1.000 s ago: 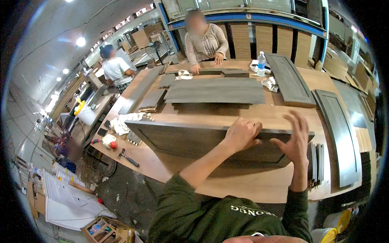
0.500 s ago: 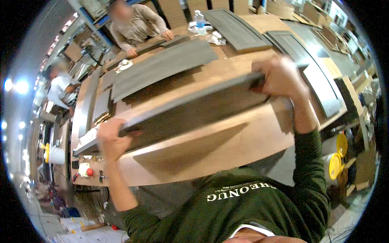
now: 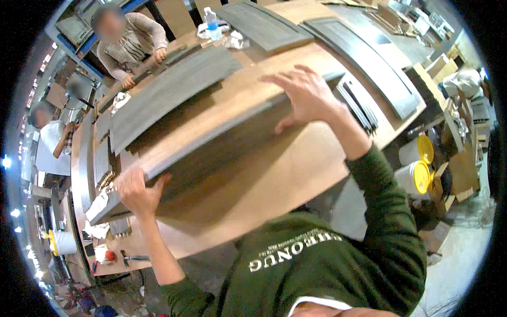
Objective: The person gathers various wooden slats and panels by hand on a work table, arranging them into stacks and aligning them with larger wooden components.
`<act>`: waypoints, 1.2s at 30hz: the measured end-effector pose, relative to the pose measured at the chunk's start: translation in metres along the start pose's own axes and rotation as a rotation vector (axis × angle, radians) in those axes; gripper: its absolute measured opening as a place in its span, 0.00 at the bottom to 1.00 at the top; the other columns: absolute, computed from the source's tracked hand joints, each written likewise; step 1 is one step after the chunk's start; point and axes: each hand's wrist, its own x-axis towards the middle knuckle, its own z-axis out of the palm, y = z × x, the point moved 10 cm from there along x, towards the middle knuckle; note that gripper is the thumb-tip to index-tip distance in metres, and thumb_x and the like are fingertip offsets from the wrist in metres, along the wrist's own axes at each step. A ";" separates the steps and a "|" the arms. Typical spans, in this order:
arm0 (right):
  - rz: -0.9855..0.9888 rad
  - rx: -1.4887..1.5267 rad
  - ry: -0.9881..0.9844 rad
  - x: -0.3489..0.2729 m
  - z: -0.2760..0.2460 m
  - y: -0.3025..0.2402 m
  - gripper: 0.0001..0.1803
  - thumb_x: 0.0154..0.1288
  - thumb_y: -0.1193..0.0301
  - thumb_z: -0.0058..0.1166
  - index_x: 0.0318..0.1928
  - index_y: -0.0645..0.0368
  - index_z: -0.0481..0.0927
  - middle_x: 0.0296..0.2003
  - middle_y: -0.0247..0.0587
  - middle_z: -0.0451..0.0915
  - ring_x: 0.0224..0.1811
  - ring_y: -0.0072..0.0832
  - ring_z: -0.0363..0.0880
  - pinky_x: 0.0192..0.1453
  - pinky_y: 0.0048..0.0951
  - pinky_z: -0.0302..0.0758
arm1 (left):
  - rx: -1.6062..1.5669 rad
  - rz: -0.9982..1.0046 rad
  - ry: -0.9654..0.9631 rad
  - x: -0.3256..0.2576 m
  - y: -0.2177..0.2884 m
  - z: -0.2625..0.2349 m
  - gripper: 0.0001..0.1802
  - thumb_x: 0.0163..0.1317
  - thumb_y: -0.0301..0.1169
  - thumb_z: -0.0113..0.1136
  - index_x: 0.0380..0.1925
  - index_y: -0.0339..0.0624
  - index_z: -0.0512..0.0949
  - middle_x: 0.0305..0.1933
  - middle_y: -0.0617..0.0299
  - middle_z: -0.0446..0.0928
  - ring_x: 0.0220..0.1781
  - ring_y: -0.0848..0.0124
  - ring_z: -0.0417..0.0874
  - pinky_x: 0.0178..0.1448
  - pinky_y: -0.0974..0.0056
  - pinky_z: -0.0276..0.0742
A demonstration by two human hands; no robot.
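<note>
A long dark-grey wooden panel point(image 3: 227, 136) stands tilted on its edge across the near half of the table, its upper edge slanting up to the right. Around that edge near the left end, my left hand point(image 3: 138, 193) is closed, thumb on the near side. My right hand point(image 3: 310, 99) is at the upper edge toward the right end, fingers stretched apart over the far side and thumb spread on the near face. Whether its palm presses on the wood I cannot tell. The panel's lower edge is partly lost in shadow.
A flat grey board point(image 3: 174, 95) lies beyond the panel. Framed grey doors point(image 3: 264, 26) and narrow dark strips point(image 3: 356, 105) lie farther right. A co-worker point(image 3: 132, 45) handles a strip across the table. A bottle point(image 3: 212, 24), hammer point(image 3: 134, 258) and yellow-lidded buckets point(image 3: 412, 177) are around.
My right hand has loosened from a closed grip to spread fingers. My left hand keeps hold of the panel. The whole view has shifted, bringing the dark strips at the right into sight.
</note>
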 end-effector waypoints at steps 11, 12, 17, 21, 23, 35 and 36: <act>0.691 1.283 1.221 -0.191 -0.034 0.140 0.26 0.66 0.57 0.41 0.59 0.59 0.63 0.53 0.46 0.66 0.55 0.38 0.66 0.60 0.38 0.63 | -1.368 -1.024 0.797 -0.214 -0.007 -0.055 0.49 0.52 0.65 0.48 0.61 0.35 0.57 0.60 0.52 0.62 0.60 0.61 0.63 0.64 0.53 0.54; 0.757 1.272 1.310 -0.238 0.004 0.180 0.30 0.68 0.50 0.33 0.51 0.66 0.70 0.49 0.47 0.73 0.52 0.34 0.71 0.57 0.35 0.68 | -1.853 -1.041 0.710 -0.218 0.022 -0.032 0.49 0.53 0.66 0.47 0.61 0.34 0.56 0.60 0.52 0.63 0.60 0.61 0.63 0.65 0.53 0.54; 0.923 2.180 0.823 -0.271 0.155 0.117 0.46 0.55 0.34 0.41 0.60 0.61 0.63 0.51 0.53 0.70 0.47 0.39 0.72 0.59 0.37 0.65 | -2.020 -1.552 0.456 -0.290 0.064 0.005 0.36 0.60 0.51 0.48 0.58 0.33 0.59 0.58 0.53 0.65 0.57 0.62 0.65 0.64 0.55 0.56; 1.109 1.779 1.080 -0.426 0.231 0.195 0.36 0.54 0.50 0.51 0.57 0.63 0.66 0.52 0.53 0.70 0.50 0.37 0.71 0.59 0.34 0.65 | -1.770 -1.512 0.023 -0.307 0.089 0.018 0.27 0.57 0.40 0.52 0.53 0.35 0.66 0.53 0.54 0.71 0.54 0.61 0.70 0.60 0.56 0.64; 1.057 1.806 0.978 -0.440 0.249 0.200 0.36 0.53 0.54 0.53 0.59 0.63 0.64 0.54 0.52 0.68 0.52 0.37 0.70 0.60 0.34 0.64 | -2.042 -1.545 0.179 -0.292 0.094 0.014 0.26 0.52 0.35 0.54 0.52 0.35 0.67 0.53 0.54 0.71 0.53 0.60 0.71 0.58 0.54 0.66; 1.006 1.403 1.017 -0.526 -0.035 0.233 0.40 0.54 0.62 0.50 0.64 0.70 0.54 0.61 0.46 0.62 0.62 0.34 0.62 0.64 0.31 0.58 | -2.491 -1.080 -0.244 -0.067 0.249 0.100 0.30 0.48 0.29 0.53 0.54 0.32 0.64 0.54 0.52 0.71 0.54 0.57 0.71 0.57 0.49 0.68; 1.076 1.292 1.031 -0.563 -0.044 0.240 0.39 0.54 0.63 0.50 0.64 0.69 0.54 0.60 0.46 0.63 0.60 0.33 0.63 0.63 0.30 0.60 | -2.551 -1.045 -0.330 -0.044 0.281 0.110 0.30 0.48 0.29 0.53 0.54 0.32 0.64 0.54 0.52 0.71 0.55 0.56 0.71 0.57 0.49 0.68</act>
